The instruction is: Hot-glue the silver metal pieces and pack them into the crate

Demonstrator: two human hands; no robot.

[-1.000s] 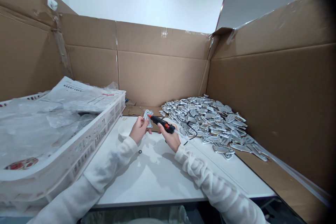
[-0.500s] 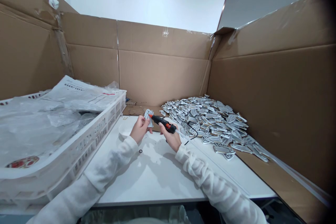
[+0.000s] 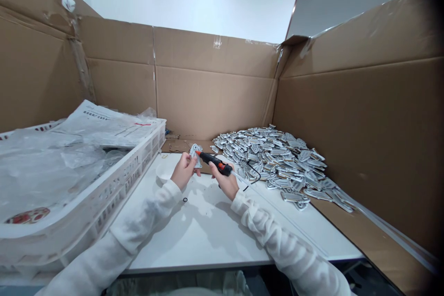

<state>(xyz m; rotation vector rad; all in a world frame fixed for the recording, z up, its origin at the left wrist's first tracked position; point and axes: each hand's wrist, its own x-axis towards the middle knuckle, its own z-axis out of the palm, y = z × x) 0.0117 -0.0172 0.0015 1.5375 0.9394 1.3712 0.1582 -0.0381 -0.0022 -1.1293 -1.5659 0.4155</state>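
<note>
Between the thumb and fingers of my left hand (image 3: pixel 184 171) is a small flat grey-white cutout piece (image 3: pixel 196 149), held upright above the table. My right hand (image 3: pixel 225 181) is wrapped round a black glue gun (image 3: pixel 215 162) with an orange nozzle. The nozzle's tip is at the face of the cutout piece; whether it touches cannot be made out. A clear glue stick (image 3: pixel 239 176) pokes out of the gun's rear. Below the hands, a small dark ring (image 3: pixel 185 200) lies on the white table (image 3: pixel 208 240).
To the right is a large heap of similar cutout pieces (image 3: pixel 274 157). On the left stands a white plastic basket (image 3: pixel 138 166) with clear bags and printed paper (image 3: pixel 107 122). A white round dish (image 3: pixel 163 173) sits behind my left wrist. Cardboard walls (image 3: pixel 215 92) enclose the table.
Both hands, the glue gun and the cutout piece keep the same pose. The whole view has shifted very slightly.
</note>
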